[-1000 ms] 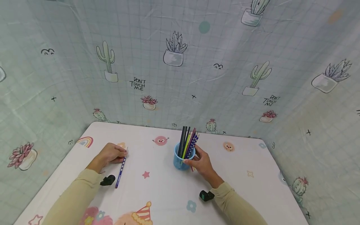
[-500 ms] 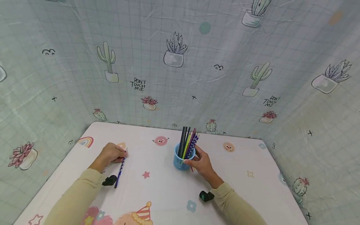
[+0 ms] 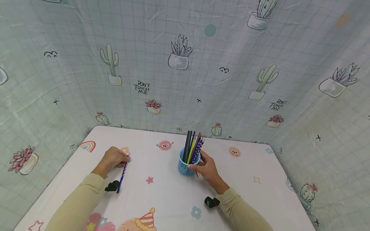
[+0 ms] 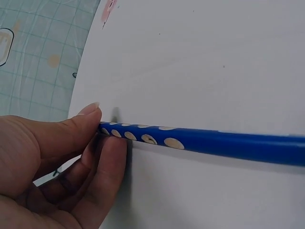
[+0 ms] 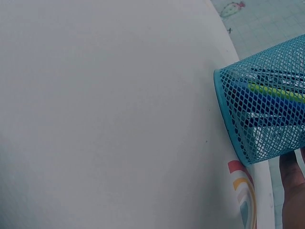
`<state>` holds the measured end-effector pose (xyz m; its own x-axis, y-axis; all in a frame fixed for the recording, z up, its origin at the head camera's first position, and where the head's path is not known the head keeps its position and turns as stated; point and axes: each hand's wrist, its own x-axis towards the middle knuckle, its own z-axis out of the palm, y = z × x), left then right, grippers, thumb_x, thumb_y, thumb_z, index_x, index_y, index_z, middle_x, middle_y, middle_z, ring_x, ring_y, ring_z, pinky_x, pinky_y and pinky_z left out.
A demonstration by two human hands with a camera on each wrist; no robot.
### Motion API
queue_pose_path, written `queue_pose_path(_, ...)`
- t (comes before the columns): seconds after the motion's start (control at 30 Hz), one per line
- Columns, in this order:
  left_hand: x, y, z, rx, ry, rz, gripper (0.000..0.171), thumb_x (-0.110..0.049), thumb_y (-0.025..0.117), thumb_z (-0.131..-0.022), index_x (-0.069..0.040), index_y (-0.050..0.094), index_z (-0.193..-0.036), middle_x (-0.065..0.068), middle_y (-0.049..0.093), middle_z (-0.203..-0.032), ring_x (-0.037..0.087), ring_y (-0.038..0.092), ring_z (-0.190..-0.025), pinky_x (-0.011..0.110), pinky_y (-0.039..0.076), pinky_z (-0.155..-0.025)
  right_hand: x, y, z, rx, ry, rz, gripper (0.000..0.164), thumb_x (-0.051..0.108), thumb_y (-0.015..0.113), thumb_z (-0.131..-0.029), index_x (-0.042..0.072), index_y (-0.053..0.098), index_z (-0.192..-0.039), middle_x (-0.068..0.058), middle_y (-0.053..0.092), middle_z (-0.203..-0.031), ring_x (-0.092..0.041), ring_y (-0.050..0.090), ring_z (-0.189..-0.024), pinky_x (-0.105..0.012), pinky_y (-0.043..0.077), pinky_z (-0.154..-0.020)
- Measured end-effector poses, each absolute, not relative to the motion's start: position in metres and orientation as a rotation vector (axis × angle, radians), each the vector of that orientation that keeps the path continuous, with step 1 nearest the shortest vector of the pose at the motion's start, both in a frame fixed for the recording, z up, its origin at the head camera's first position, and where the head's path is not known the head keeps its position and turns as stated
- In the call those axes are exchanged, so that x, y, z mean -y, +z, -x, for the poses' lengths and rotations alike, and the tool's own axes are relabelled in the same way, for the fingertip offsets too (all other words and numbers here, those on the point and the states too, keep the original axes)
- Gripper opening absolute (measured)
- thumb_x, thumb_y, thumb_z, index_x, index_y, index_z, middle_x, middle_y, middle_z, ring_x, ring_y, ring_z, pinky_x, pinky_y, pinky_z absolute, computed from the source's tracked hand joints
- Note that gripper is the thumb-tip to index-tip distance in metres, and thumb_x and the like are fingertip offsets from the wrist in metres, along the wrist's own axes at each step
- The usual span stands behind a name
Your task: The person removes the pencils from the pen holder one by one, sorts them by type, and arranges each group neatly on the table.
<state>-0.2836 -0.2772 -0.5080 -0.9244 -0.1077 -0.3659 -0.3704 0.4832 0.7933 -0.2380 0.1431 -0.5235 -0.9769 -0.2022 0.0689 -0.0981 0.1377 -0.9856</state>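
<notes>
Left hand (image 3: 114, 157) pinches a blue pencil (image 3: 122, 175) near one end, over the white table's (image 3: 170, 195) left side; right hand (image 3: 208, 169) grips a pencil-filled blue mesh cup (image 3: 185, 168).
Good handling likely needs a light pinch and a steady cup.

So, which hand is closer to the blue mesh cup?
The right hand: its fingers hold the right side of the blue mesh cup. The left hand is well off to the cup's left, pinching a blue pencil.
</notes>
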Motion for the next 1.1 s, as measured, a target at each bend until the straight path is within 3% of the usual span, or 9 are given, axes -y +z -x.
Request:
queue_pose_path(0.43,0.282,-0.504,0.283,-2.425,1.458,0.446,0.038,-0.014,0.079,-0.091,0.013,0.067,-0.116,0.006,0.071,-0.080,0.011,0.067,-0.066,0.026,0.063,-0.065,-0.143,-0.524,0.238,-2.303,-1.993,0.306,0.089,0.012,0.084,-0.088,0.014,0.036,-0.162,-0.017,0.050,-0.158,-0.040,0.056,-0.141,-0.045,0.048,-0.114)
queue_pose_path(0.63,0.276,-0.497,0.278,-2.417,1.496,0.364,0.044,-0.020,0.079,-0.094,0.010,0.068,-0.124,0.007,0.074,-0.091,0.011,0.068,-0.077,0.027,0.065,-0.074,-0.142,-0.525,0.238,-2.318,-1.993,0.286,0.090,0.012,0.085,-0.088,0.012,0.035,-0.163,-0.017,0.050,-0.159,-0.040,0.054,-0.143,-0.047,0.046,-0.115)
queue_pose_path(0.87,0.262,-0.491,0.273,-2.421,1.564,0.215,0.048,-0.026,0.074,-0.098,0.007,0.066,-0.131,0.018,0.078,-0.119,0.017,0.075,-0.092,0.029,0.065,-0.085,-0.142,-0.526,0.238,-2.322,-1.982,0.269,0.091,0.014,0.085,-0.087,0.014,0.035,-0.163,-0.015,0.049,-0.160,-0.039,0.053,-0.144,-0.048,0.045,-0.116)
queue_pose_path(1.1,0.244,-0.485,0.272,-2.382,1.650,0.096,0.055,-0.029,0.076,-0.097,0.008,0.063,-0.135,0.019,0.076,-0.123,0.027,0.076,-0.105,0.033,0.064,-0.092,-0.142,-0.525,0.238,-2.309,-1.985,0.277,0.090,0.013,0.085,-0.088,0.015,0.035,-0.163,-0.015,0.049,-0.160,-0.040,0.054,-0.143,-0.048,0.046,-0.115)
